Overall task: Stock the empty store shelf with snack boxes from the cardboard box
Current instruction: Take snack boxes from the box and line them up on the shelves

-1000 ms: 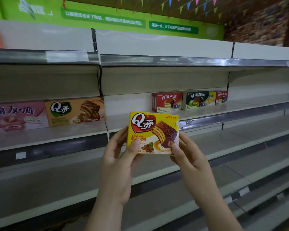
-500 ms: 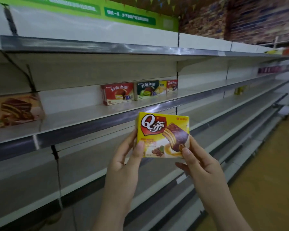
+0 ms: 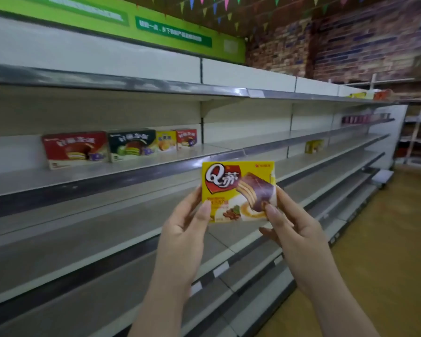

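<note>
Both hands hold one yellow snack box (image 3: 238, 190) upright in the air in front of the shelving, its printed face toward the camera. Left hand (image 3: 184, 235) pinches the box's lower left corner, thumb on the front face and fingers curled behind it. Right hand (image 3: 293, 231) pinches the lower right corner the same way, thumb tip on the picture of the chocolate cake.

Behind the box runs a long shelf (image 3: 141, 170) at about chest height. Along its back edge stand four boxes in a row: a red box (image 3: 74, 149), a dark green box (image 3: 131, 145) just beside it, then a small yellow box (image 3: 166, 141) and a small red box (image 3: 186, 138). Another yellow box (image 3: 314, 146) stands alone one shelf lower, well apart to the right.
</note>
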{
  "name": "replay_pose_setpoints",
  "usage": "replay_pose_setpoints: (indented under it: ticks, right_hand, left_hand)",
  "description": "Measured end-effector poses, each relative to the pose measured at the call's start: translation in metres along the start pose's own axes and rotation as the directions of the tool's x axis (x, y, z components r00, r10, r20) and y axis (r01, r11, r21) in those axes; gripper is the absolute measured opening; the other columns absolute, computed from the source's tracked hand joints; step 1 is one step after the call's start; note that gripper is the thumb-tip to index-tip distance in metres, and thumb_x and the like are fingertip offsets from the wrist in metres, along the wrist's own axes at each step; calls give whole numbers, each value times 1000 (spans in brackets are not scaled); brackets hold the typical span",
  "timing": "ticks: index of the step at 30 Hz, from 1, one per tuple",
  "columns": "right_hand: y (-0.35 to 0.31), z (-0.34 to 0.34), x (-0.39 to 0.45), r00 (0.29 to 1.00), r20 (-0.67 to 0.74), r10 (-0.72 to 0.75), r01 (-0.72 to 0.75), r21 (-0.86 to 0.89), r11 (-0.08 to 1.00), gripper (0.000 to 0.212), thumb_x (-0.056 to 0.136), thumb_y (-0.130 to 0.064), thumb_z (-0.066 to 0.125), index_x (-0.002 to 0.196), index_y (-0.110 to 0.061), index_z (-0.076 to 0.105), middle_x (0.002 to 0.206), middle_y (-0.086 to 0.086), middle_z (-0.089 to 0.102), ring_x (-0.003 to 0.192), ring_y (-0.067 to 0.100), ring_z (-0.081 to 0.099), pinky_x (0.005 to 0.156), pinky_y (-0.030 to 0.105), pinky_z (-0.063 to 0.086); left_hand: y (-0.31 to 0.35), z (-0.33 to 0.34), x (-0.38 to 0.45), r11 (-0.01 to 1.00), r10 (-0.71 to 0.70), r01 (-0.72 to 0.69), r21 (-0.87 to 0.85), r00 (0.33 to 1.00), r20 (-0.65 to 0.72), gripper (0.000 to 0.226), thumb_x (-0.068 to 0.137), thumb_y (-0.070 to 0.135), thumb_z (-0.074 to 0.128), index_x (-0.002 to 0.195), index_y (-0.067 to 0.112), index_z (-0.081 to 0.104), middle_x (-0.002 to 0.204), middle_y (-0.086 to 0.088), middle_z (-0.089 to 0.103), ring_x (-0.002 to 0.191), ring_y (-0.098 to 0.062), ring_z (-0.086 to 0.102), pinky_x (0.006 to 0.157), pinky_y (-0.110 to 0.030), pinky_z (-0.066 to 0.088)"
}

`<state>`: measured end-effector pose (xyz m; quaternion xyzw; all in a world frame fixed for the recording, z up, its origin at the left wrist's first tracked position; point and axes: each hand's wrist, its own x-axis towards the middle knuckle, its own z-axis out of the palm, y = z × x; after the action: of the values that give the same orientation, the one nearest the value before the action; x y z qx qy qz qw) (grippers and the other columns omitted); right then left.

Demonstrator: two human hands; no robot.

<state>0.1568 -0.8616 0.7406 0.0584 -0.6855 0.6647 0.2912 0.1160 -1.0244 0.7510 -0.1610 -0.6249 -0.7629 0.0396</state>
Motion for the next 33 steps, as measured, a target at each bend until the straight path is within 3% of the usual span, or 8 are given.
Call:
replay_pose_setpoints:
  ticks: [6,10,13,18,21,25,30,33]
  right_hand:
    - [50,-43,45,995,-75,66,-62,59,996,37,73,-37,60,109,-45,58,95,-17,74,90,3,69,83,24,57]
    - [96,-61,98,991,-104,89,-74,137,988,48,67,-41,69,113,-41,57,96,-16,74,92,6,70,82,24,57]
    - [112,-64,161,992,-106,65,-48,155,987,70,54,-56,81,118,-38,59,98,-14,75,97,10,70,81,27,58]
    - [120,-60,278,997,-61,-38,40,20,999,54,68,-39,64,121,-44,54,84,-27,72,85,-5,68,80,26,52]
    - [130,-64,342,998,-20,-53,53,-10,999,61,66,-41,68,125,-45,52,103,-23,70,84,-4,68,77,23,51]
    - [153,-74,413,988,151,33,-17,-105,994,86,75,-32,75,146,-42,28,122,-22,55,86,-9,66,66,16,49]
    - [187,-63,517,903,417,100,38,-311,950,66,80,-17,77,135,-31,42,116,-7,60,91,9,68,67,15,51]
    - [210,-47,573,840,515,170,84,-434,897,90,77,-14,81,147,-30,25,122,-1,55,101,18,63,63,13,50]
  left_hand:
    - [-35,51,42,998,-45,46,-35,999,29,47,69,30,62,115,36,62,96,12,75,87,-6,71,70,-20,57]
    - [-66,75,103,999,-42,42,16,998,40,35,84,22,63,115,38,65,101,11,75,96,-11,71,92,-36,51]
    - [-73,92,165,997,26,-28,77,999,27,30,91,22,62,110,45,62,95,20,73,91,-1,69,86,-30,51]
    - [-63,109,277,927,108,-130,351,991,82,26,90,45,60,111,54,48,107,25,65,102,0,62,93,-38,51]
    - [-57,109,342,885,65,-130,448,985,158,20,88,53,60,104,48,49,100,26,67,99,1,64,95,-39,51]
    - [-48,108,395,737,-86,-117,666,961,264,16,88,52,58,101,48,50,82,42,60,83,24,55,81,-17,47]
    - [-59,110,471,513,-61,-115,851,984,170,19,95,31,57,113,37,57,114,18,64,108,-5,60,92,-19,47]
    - [-80,106,509,285,-121,-3,959,992,39,26,100,23,48,122,18,62,119,1,65,108,-16,60,84,-20,45]
